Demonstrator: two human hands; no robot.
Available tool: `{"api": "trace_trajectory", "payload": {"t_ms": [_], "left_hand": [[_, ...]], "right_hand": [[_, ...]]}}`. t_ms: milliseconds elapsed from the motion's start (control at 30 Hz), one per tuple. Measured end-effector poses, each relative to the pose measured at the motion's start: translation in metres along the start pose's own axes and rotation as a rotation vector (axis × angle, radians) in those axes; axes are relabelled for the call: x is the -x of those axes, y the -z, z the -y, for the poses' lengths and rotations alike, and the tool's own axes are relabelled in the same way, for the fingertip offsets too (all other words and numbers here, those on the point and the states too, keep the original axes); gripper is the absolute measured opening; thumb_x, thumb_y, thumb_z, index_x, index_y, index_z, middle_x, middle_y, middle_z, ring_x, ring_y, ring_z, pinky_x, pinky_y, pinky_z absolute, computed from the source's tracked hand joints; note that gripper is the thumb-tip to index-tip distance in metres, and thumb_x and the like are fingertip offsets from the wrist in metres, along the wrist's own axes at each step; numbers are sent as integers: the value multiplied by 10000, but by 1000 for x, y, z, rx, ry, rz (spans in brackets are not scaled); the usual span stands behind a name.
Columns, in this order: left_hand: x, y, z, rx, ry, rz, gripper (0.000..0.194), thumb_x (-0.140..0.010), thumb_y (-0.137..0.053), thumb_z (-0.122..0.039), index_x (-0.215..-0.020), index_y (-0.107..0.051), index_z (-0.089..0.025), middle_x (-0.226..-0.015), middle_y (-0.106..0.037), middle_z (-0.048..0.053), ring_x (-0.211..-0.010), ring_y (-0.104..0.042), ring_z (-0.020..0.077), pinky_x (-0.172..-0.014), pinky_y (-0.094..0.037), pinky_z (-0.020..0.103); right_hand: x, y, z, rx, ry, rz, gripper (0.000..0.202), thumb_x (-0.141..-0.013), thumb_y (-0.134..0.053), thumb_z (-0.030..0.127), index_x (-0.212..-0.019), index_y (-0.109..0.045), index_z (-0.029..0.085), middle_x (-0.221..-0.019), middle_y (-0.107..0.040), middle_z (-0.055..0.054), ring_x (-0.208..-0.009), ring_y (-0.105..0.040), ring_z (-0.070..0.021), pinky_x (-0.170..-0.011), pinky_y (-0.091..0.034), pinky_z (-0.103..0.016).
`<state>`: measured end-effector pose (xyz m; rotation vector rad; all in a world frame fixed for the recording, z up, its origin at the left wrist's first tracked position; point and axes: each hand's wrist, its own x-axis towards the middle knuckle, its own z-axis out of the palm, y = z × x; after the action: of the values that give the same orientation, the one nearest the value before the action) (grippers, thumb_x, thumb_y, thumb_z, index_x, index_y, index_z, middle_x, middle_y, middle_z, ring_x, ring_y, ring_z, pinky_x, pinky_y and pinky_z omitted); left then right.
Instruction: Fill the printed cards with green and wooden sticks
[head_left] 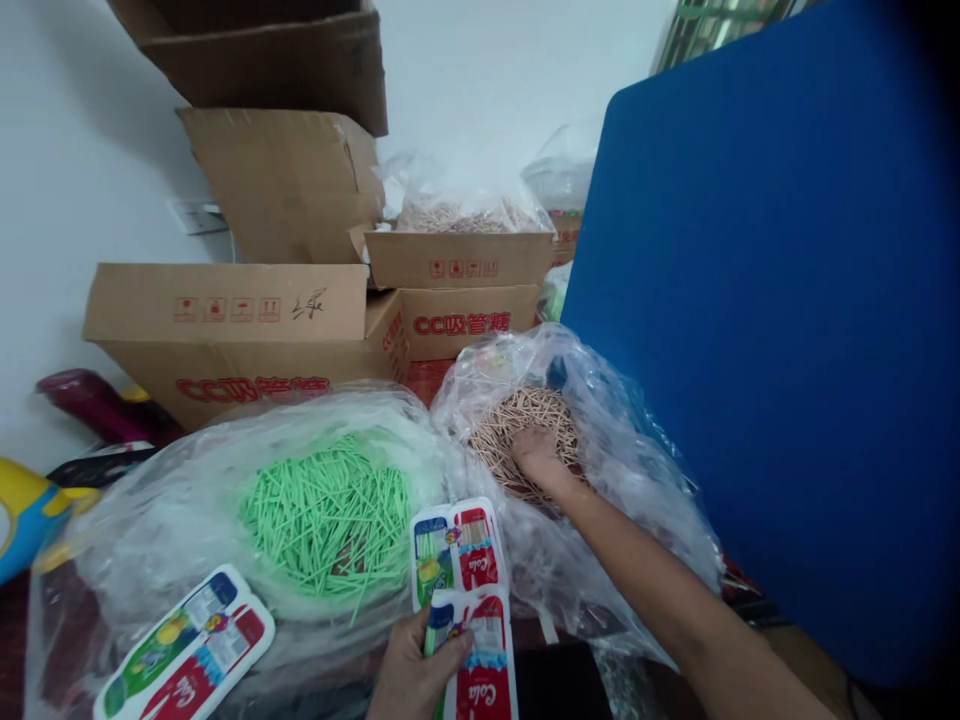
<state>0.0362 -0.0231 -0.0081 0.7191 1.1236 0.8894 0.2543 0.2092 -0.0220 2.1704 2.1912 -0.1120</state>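
My left hand (427, 665) is closed around a green-and-red twin candy pack (484, 655) marked Cola, thumb on its front. A second, similar pack (476, 540) sticks out behind it, with green and brown sticks in its windows; whether the hand grips this one too is unclear. My right hand (536, 450) reaches into a heap of thin brown sticks (532, 405) in a clear plastic bag (615, 470); its fingers sink out of sight among them. Left of it, thin green sticks (322, 515) fill another open plastic bag (180, 480).
Another twin pack (187, 650) lies at the lower left. Cardboard boxes (247, 350) stand behind the bags, one bearing a bag of sticks (465, 215). A large blue panel (750, 300) blocks the right side. A purple bottle (90, 400) and a yellow-and-blue object (30, 515) are far left.
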Motion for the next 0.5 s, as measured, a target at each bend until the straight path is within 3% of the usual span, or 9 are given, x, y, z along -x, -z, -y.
{"api": "trace_trajectory", "payload": {"t_ms": [100,233,367,433,500], "left_hand": [[0,1,1,3,-19,2,473,-520,-826,-471,-816,-722,-117,-676,-727,73,-642,-661,242,-635,-529,329],[0,4,2,-8,-68,12,492,-503,-831,-490,-800,-718,-115,-714,-737,88,-647,-662,240,-641,-526,324],[-1,6,7,16,-22,5,487,-502,-830,-498,-789,-703,-125,-699,-727,76,-603,-650,220,-636,-526,325],[0,5,10,34,-11,1,474,-497,-834,-491,-777,-697,-133,-713,-726,71,-601,-646,212,-633,-525,319],[0,3,12,42,-11,-5,472,-490,-838,-487,-773,-695,-137,-733,-728,69,-605,-643,207,-630,-526,314]], "right_hand": [[-3,-1,-4,-97,-68,7,336,-890,-567,328,-1169,-550,141,-1181,-572,-96,-1021,-585,-218,-861,-498,-429],[-2,0,-21,-320,-52,11,288,-902,-549,328,-1128,-570,151,-1133,-595,-80,-967,-601,-194,-828,-512,-402],[-2,-1,-40,-623,-33,-27,244,-877,-558,360,-850,-631,129,-849,-656,-45,-776,-619,-161,-735,-510,-335],[0,-4,-43,-799,-18,-60,301,-848,-550,388,-682,-603,143,-688,-646,-35,-671,-609,-161,-670,-496,-311],[5,-9,-42,-979,6,-88,333,-824,-523,436,-633,-571,168,-632,-642,-32,-603,-599,-162,-612,-485,-299]]}}
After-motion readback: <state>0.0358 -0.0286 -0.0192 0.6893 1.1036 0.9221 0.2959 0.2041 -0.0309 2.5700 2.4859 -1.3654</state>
